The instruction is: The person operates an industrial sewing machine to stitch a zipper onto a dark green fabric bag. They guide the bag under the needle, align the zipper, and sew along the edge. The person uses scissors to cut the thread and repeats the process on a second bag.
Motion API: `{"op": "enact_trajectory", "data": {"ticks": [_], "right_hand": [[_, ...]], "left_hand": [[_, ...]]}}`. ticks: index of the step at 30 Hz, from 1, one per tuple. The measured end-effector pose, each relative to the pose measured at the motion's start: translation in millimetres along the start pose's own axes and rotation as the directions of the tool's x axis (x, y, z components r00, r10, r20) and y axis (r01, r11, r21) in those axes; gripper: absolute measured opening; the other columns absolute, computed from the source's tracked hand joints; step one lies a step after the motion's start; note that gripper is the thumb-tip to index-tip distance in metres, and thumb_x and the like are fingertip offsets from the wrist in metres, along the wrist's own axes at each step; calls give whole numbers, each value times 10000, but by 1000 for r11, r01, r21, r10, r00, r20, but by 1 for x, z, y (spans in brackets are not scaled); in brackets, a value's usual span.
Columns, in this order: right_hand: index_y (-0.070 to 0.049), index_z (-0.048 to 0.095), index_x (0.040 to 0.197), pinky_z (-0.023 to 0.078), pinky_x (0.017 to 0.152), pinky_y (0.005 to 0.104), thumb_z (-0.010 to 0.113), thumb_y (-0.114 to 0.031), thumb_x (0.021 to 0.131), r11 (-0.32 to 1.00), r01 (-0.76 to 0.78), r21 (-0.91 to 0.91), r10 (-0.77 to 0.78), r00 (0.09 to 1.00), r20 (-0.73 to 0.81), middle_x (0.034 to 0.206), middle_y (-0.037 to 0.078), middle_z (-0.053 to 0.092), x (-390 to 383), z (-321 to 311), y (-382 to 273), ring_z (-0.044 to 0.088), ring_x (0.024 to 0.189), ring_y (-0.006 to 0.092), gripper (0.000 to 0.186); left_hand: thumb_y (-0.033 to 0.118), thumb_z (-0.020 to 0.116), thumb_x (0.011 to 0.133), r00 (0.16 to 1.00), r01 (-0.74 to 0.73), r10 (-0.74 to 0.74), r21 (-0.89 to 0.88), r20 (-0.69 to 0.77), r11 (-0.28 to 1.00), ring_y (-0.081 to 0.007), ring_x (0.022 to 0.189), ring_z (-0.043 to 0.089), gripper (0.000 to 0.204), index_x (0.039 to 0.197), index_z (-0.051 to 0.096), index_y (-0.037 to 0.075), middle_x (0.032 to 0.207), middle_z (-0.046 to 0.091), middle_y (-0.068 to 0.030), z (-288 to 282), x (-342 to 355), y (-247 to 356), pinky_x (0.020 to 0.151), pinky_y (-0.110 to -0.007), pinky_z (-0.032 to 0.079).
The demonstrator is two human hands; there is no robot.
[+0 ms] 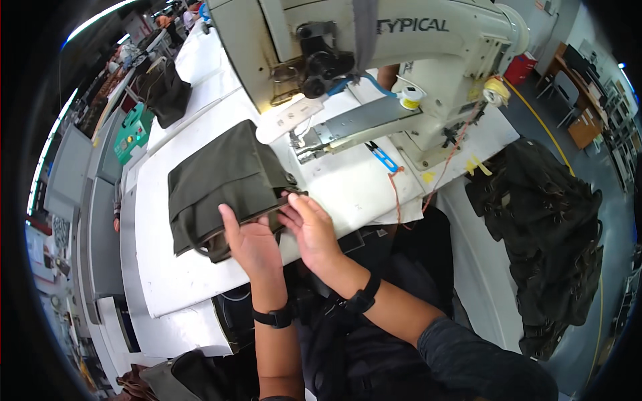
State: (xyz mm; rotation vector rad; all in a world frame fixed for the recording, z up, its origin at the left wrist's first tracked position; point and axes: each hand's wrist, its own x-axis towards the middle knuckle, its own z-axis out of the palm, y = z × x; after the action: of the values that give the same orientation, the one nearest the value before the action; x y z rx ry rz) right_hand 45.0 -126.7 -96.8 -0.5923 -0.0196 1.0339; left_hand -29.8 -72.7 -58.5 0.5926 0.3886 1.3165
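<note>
Left hand (257, 250) and right hand (314, 237) meet at the near edge of a dark olive fabric bag (221, 190), left of the frame's centre. Beneath it, a white surface (160, 284) stretches from lower left toward the right. A cream sewing machine (435, 53) fills the upper middle, and a heap of dark bags (555, 234) hangs at the right. The bag lies flat, its long axis slanting from lower left to upper right, the worked edge facing lower right. The left palm is turned up, its thumb spread from the fingers, which touch that edge; the right thumb and fingers pinch it. Blue snips (383, 157) and a white-and-yellow thread spool (410, 99) sit right of centre.
</note>
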Motion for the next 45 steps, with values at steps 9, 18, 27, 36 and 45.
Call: {"op": "enact_trajectory", "data": {"ticks": [9,18,27,36,45], "right_hand": [[46,568,1388,576,866,321,585,-230,1069,924,-44,-379,110,982,154,1293,138,675,16,-11,-42,705,1015,201,422],[-19,723,1090,497,907,445,661,-65,920,-596,683,-423,-380,225,897,1047,137,704,62,10,-159,647,1005,320,187],[17,685,826,529,829,489,631,-65,825,-529,736,-423,-1,497,868,898,209,678,112,19,-187,648,889,412,99],[35,672,1039,531,830,467,537,-102,929,-361,509,-781,22,842,539,1024,248,722,133,26,-196,683,957,431,223],[31,664,1168,525,895,420,577,-123,944,-347,537,-769,160,842,516,1111,234,729,125,45,-204,692,1048,368,286]], "left_hand": [[311,545,1091,981,186,-189,-63,-43,980,-321,1306,563,444,1376,525,-29,1419,578,-199,17,43,-9,1129,-491,475],[331,523,1093,977,165,-164,1,136,986,-346,1225,627,501,1319,520,-116,1312,629,-283,54,123,-48,1088,-445,495],[304,581,1084,988,110,-104,-43,113,993,-236,735,695,394,801,621,33,801,681,-131,87,108,-70,730,-368,566],[276,572,1090,970,63,-70,36,234,997,-188,949,701,283,1087,612,-4,1059,706,-115,84,104,-75,887,-349,567],[238,572,1095,976,-42,37,19,216,999,-109,981,635,234,1088,659,21,1034,676,-33,98,97,-63,889,-295,521]]}}
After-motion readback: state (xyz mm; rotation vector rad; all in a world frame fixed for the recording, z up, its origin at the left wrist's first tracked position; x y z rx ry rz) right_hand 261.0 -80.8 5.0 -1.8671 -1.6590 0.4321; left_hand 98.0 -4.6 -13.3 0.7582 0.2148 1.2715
